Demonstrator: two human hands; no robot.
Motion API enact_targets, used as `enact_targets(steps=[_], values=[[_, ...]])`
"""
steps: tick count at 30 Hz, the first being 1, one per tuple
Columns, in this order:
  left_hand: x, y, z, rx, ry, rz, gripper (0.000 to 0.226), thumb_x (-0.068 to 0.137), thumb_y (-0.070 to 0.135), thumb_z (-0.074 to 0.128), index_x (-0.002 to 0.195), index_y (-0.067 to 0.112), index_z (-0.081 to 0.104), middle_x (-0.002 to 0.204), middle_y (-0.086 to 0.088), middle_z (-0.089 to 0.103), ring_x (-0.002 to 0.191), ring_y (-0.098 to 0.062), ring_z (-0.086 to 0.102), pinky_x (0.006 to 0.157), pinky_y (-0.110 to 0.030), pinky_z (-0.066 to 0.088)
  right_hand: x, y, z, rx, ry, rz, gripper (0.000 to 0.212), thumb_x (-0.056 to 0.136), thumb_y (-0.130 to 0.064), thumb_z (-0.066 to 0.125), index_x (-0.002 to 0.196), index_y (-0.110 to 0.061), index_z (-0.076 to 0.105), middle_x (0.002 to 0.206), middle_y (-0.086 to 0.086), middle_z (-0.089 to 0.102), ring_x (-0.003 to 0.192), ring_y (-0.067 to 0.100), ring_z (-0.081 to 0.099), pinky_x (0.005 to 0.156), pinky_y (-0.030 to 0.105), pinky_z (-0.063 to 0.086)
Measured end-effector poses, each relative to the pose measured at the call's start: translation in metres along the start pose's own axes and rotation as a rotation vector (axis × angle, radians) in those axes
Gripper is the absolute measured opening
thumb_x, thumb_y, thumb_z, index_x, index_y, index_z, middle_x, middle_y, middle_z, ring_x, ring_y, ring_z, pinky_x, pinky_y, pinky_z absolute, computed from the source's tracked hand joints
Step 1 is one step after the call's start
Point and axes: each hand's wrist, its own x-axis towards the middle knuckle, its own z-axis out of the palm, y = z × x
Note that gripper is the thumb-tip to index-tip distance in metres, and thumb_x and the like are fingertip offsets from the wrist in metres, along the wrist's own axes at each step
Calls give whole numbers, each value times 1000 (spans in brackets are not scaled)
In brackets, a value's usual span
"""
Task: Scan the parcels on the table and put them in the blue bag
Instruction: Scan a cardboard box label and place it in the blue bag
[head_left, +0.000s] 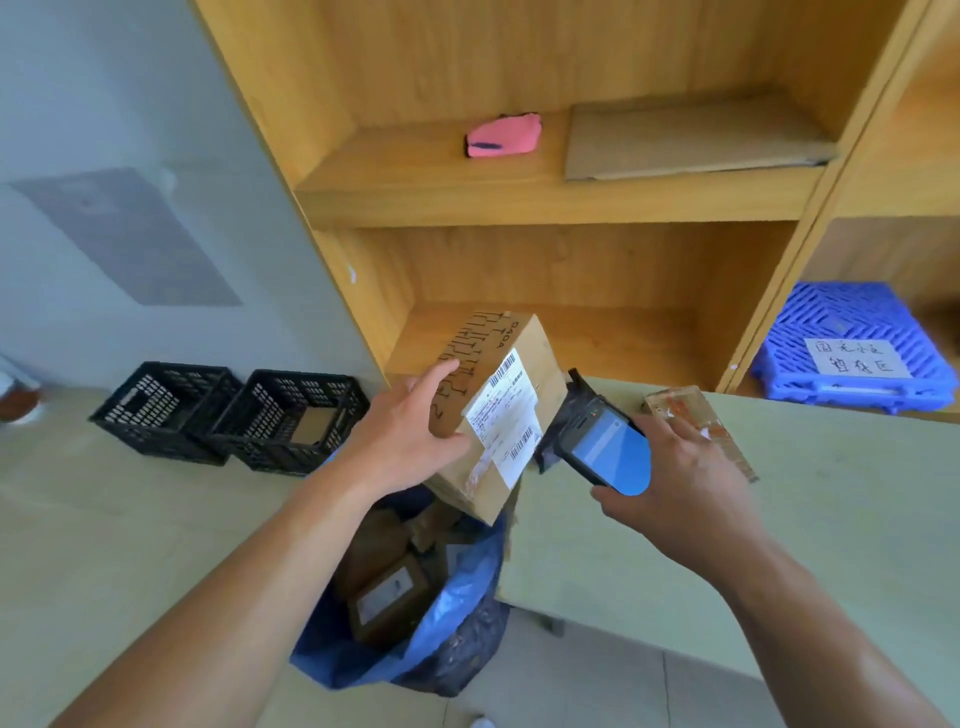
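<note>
My left hand (400, 436) grips a brown cardboard parcel (540, 374) with a white barcode label, held tilted in the air above the blue bag (447, 613). My right hand (685, 488) holds a black handheld scanner (602, 447) with a lit blue screen, its head close to the parcel's label. The blue bag stands open on the floor beside the table's left edge and holds several brown parcels (387, 603). Another taped parcel (691, 410) lies on the pale green table (831, 519), partly hidden behind my right hand.
A wooden shelf unit (519, 197) rises behind the table, with a pink pouch (504, 136) and flat cardboard (691, 137) on it. A blue crate (852, 348) sits low at the right. Two black crates (228, 413) stand on the floor at the left.
</note>
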Motion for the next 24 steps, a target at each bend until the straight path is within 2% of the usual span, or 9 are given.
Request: enact_targets(steps=[5, 8, 10, 13, 16, 17, 19, 21, 24], values=[[10, -62, -47, -1, 43, -11, 90, 76, 53, 66, 153, 53, 18, 153, 8, 40, 135, -18, 44, 105, -47, 48, 24, -73, 14, -3, 41, -63, 77, 69, -61, 73, 134, -25, 49, 116, -4, 60, 102, 22, 56, 71, 32, 44], [14, -100, -61, 2, 41, -58, 94, 72, 56, 62, 154, 51, 18, 152, 7, 41, 135, -19, 44, 106, -49, 48, 36, -105, 30, -3, 11, -70, 86, 72, -66, 69, 142, -27, 41, 129, -5, 56, 113, 21, 55, 78, 35, 50], [14, -126, -61, -4, 41, -107, 96, 69, 58, 61, 154, 51, 17, 150, 4, 41, 132, -21, 46, 104, -48, 49, 39, -119, 44, -4, -23, -67, 92, 72, -70, 67, 147, -28, 37, 138, -6, 51, 121, 20, 53, 82, 36, 51], [10, -167, -45, -11, 16, -180, 94, 77, 50, 68, 156, 50, 17, 149, 1, 40, 133, -24, 44, 102, -45, 49, 41, -134, 70, -17, -100, -65, 95, 72, -73, 67, 148, -28, 34, 144, -7, 48, 126, 20, 51, 86, 38, 53], [-1, -200, -19, -8, -53, -236, 100, 75, 52, 68, 156, 53, 9, 154, -4, 37, 137, -28, 42, 104, -51, 50, 41, -141, 90, -8, -132, -70, 95, 72, -72, 67, 149, -27, 34, 145, -6, 47, 127, 19, 51, 88, 36, 51], [-5, -210, -8, 34, -95, -261, 102, 77, 52, 68, 157, 52, 4, 159, -6, 31, 142, -31, 37, 108, -53, 46, 40, -141, 95, -5, -140, -67, 94, 73, -71, 68, 149, -27, 34, 145, -6, 47, 127, 19, 50, 89, 35, 49], [-12, -225, 11, 218, -191, -289, 104, 82, 60, 64, 159, 50, -5, 170, -8, 8, 155, -35, 15, 117, -59, 31, 39, -141, 100, -14, -149, -65, 92, 73, -69, 69, 148, -26, 36, 142, -5, 49, 125, 20, 51, 88, 33, 47], [-15, -229, 27, 346, -228, -281, 100, 85, 70, 56, 160, 47, -6, 172, -7, -6, 158, -34, 0, 120, -63, 20, 38, -135, 102, -16, -142, -53, 90, 72, -68, 70, 146, -27, 38, 137, -5, 52, 120, 20, 53, 83, 32, 46], [-3, -215, 42, 355, -180, -225, 94, 86, 77, 48, 161, 44, 2, 173, -6, 1, 158, -32, 2, 121, -63, 20, 37, -114, 99, 4, -120, -10, 89, 71, -66, 72, 144, -28, 38, 134, -5, 54, 117, 20, 54, 81, 33, 47]])
